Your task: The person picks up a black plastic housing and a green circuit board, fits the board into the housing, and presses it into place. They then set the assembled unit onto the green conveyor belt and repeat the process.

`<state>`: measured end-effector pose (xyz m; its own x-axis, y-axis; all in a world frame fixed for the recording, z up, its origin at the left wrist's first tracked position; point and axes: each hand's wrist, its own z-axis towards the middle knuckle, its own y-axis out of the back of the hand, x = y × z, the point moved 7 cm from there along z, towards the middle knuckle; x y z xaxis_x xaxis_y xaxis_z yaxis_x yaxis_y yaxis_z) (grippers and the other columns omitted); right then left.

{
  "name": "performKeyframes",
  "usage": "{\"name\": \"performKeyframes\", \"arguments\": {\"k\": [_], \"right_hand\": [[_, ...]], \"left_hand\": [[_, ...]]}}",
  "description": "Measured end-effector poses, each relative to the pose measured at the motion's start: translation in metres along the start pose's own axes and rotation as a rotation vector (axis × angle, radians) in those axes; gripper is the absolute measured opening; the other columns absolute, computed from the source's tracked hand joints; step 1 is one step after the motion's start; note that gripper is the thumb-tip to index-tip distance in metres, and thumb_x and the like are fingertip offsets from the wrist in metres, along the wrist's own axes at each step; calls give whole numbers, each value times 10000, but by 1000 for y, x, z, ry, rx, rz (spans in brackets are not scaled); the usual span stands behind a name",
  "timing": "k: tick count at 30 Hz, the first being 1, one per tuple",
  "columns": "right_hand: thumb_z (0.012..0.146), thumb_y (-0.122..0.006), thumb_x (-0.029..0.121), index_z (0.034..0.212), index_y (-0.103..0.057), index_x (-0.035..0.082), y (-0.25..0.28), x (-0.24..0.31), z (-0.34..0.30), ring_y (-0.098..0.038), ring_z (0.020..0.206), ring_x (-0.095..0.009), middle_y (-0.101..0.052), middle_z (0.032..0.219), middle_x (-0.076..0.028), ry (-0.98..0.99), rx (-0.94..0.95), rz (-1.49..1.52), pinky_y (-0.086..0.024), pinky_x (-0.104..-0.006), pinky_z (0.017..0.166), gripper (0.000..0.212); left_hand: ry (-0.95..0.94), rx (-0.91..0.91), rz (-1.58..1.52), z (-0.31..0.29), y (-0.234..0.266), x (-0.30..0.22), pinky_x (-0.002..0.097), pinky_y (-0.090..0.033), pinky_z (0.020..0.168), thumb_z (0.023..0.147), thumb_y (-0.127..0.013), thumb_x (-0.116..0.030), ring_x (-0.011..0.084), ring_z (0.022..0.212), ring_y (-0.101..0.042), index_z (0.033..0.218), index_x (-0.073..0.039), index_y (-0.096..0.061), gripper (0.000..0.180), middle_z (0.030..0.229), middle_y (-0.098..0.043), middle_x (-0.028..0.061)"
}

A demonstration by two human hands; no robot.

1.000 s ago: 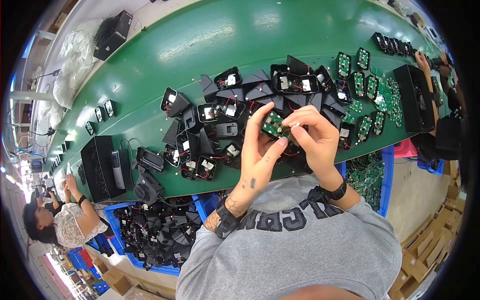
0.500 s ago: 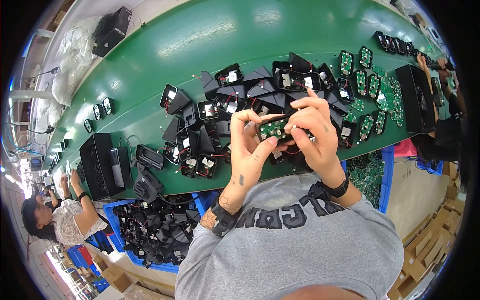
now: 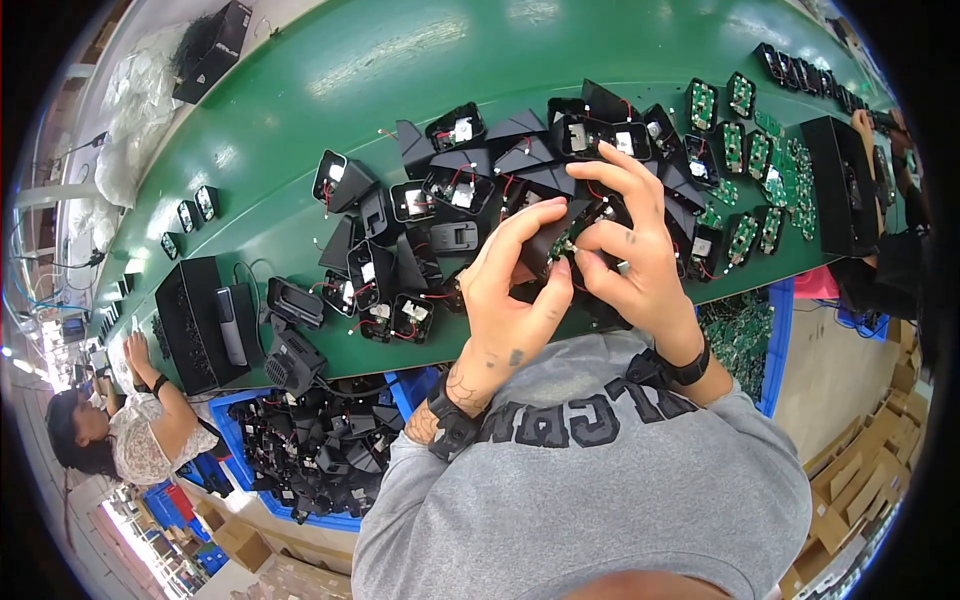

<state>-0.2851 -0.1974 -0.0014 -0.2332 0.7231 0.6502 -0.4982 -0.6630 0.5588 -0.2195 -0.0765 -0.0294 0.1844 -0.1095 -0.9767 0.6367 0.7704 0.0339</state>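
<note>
Over the near middle of the bench, my left hand (image 3: 512, 285) grips a black plastic housing (image 3: 541, 240) between thumb and fingers. The housing is tilted on its side, and a green circuit board (image 3: 563, 243) shows edge-on along its open face. Thumb and a bent finger of my right hand (image 3: 640, 255) pinch close together at the board's edge, while its other fingers arch up and away. What lies in that pinch is too small and hidden to make out. Beyond my hands lie several open black housings (image 3: 458, 190) with red wires and white plugs.
Housings fitted with green boards (image 3: 733, 148) and a pile of loose boards (image 3: 797, 190) lie to the right, beside a black box (image 3: 840, 185). At left stands another black box (image 3: 190, 320). Blue crates (image 3: 235, 450) sit below the green bench (image 3: 390, 60). Co-workers are at both sides.
The housing has turned from showing its board face up to standing tilted, board edge-on. My right hand has shifted slightly around it, its upper fingers lifted higher. The view has shifted a little.
</note>
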Motion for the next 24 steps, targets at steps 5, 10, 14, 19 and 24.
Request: {"name": "performKeyframes", "arguments": {"k": [5, 10, 14, 19, 24], "right_hand": [[675, -633, 76, 714, -592, 56, -3, -4, 0, -340, 1357, -404, -545, 1311, -138, -22, 67, 29, -285, -518, 1085, 60], [694, -630, 64, 729, -596, 31, 0, -2, 3, -323, 1366, -400, -539, 1314, -125, -18, 191, 2, -291, -523, 1088, 59], [722, -641, 48, 749, -611, 6, -4, -4, 2, -312, 1376, -391, -529, 1327, -125, -65, 232, 55, -301, -496, 1095, 59], [714, -698, 33, 766, -627, 8, 3, -12, -1, -402, 1330, -355, -585, 1260, -110, -132, 150, 46, -350, -458, 1066, 92], [724, -726, 13, 776, -628, 20, -4, -33, -12, -585, 1125, -254, -633, 1172, -135, -381, 95, 381, -423, -367, 979, 111]], "left_hand": [[-10, -12, 110, -2, 1, 4, 284, -537, 867, 825, -584, 56, 162, 1025, -634, 1235, 50, -556, 410, 1230, -608, 141], [-68, 11, 288, -1, -2, -3, 263, -571, 777, 779, -627, 45, 145, 977, -655, 1200, 18, -603, 422, 1165, -642, 125], [-124, -26, 349, -3, -6, -8, 265, -587, 735, 759, -638, 38, 158, 995, -658, 1191, 4, -615, 435, 1165, -647, 127], [-177, -58, 382, -8, -7, -7, 267, -591, 742, 762, -643, 32, 170, 1021, -653, 1205, 2, -606, 446, 1220, -627, 133], [45, -59, 197, -11, -8, 16, 269, -595, 768, 838, -608, 53, 155, 974, -658, 1244, 18, -562, 410, 1168, -621, 121]]}}
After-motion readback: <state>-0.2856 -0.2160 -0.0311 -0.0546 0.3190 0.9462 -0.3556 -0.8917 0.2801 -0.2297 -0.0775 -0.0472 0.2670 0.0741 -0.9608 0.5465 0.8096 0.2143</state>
